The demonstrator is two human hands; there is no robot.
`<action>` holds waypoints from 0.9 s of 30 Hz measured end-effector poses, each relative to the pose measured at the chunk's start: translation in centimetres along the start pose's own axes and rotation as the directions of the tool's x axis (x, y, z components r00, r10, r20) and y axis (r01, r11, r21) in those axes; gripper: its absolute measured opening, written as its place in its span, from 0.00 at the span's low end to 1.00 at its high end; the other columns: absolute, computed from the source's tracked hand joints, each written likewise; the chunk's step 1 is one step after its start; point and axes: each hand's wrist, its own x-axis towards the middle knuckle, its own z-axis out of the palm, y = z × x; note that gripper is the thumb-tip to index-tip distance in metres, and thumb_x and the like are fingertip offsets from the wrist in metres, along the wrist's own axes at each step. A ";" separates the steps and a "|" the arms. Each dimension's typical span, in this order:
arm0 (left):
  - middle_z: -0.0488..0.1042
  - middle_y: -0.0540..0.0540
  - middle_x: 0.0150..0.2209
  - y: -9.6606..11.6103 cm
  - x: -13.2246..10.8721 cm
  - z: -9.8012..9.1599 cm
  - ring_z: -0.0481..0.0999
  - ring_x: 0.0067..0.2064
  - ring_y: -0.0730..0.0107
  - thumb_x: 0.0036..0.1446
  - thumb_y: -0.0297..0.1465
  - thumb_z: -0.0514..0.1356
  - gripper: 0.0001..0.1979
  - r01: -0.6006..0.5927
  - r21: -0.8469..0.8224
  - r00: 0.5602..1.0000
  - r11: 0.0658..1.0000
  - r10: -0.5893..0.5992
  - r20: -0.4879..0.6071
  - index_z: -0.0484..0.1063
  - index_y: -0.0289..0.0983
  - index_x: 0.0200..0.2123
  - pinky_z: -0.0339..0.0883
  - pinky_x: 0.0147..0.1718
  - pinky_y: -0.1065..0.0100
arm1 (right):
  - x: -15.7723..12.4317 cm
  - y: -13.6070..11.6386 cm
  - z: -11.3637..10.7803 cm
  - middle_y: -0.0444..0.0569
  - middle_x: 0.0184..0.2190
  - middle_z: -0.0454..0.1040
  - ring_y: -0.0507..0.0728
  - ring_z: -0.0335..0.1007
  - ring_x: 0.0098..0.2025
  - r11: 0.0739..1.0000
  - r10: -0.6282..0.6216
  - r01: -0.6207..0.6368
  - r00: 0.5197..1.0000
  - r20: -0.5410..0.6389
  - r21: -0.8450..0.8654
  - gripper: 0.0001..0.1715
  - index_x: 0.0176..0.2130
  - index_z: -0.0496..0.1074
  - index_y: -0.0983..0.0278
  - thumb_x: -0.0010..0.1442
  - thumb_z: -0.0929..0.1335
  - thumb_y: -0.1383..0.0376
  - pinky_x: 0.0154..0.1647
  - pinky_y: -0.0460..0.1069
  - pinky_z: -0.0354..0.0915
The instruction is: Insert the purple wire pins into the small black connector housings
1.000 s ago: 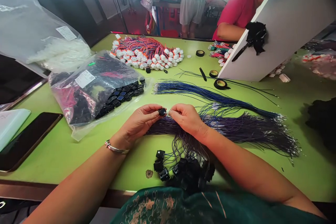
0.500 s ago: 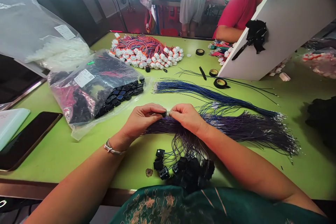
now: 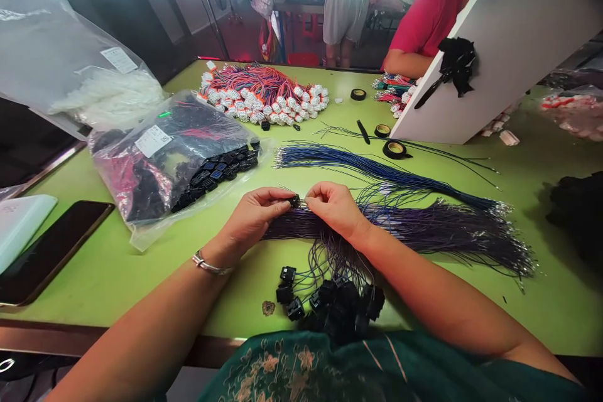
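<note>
My left hand (image 3: 257, 217) pinches a small black connector (image 3: 294, 201) above the green table (image 3: 113, 270). My right hand (image 3: 335, 206) meets it from the right, its fingers pinched on a thin wire at the connector. Under both hands lies a long bundle of purple wires (image 3: 424, 232) running to the right. A second bundle of blue wires (image 3: 358, 163) lies just behind it. Near the table's front edge sits a pile of black connectors with wires attached (image 3: 334, 308).
An open plastic bag of black connectors (image 3: 174, 157) lies at the left, a larger bag (image 3: 70, 69) behind it. Red and blue harnesses with white plugs (image 3: 264, 94) lie at the back. Tape rolls (image 3: 394, 149), a white board (image 3: 509, 38) and a phone (image 3: 47, 251) are around. A person in red sits beyond.
Both hands have stayed together at the connector, shifting only slightly up; the fingers have worked a little on the connector and wire.
</note>
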 end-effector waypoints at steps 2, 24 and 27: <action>0.80 0.44 0.32 0.1 0.0 0.1 0.77 0.34 0.69 0.38 0.29 0.72 0.12 0.002 0.008 1.000 1.000 -0.002 -0.003 0.81 0.35 0.31 0.70 0.37 0.68 | -0.1 -0.1 0.1 0.39 0.17 0.62 0.47 0.53 0.21 0.999 -0.011 0.010 1.000 -0.012 -0.030 0.04 0.24 0.69 0.66 0.45 0.66 0.67 0.22 0.44 0.50; 0.79 0.45 0.35 0.1 0.1 -0.1 0.76 0.37 0.67 0.41 0.29 0.70 0.09 -0.103 0.169 0.994 0.980 0.097 0.042 0.81 0.37 0.31 0.68 0.41 0.66 | -0.3 0.7 0.4 0.38 0.17 0.62 0.46 0.52 0.18 0.995 0.079 -0.082 0.996 0.039 0.064 0.05 0.25 0.68 0.65 0.46 0.65 0.65 0.19 0.44 0.50; 0.79 0.45 0.35 -0.2 0.2 -0.1 0.76 0.38 0.67 0.42 0.28 0.70 0.09 -0.116 0.193 0.992 0.974 0.105 0.063 0.81 0.36 0.31 0.68 0.43 0.66 | -0.4 0.5 0.5 0.38 0.16 0.60 0.46 0.52 0.18 0.994 0.092 -0.095 0.994 0.051 0.051 0.05 0.24 0.67 0.65 0.46 0.65 0.65 0.19 0.44 0.50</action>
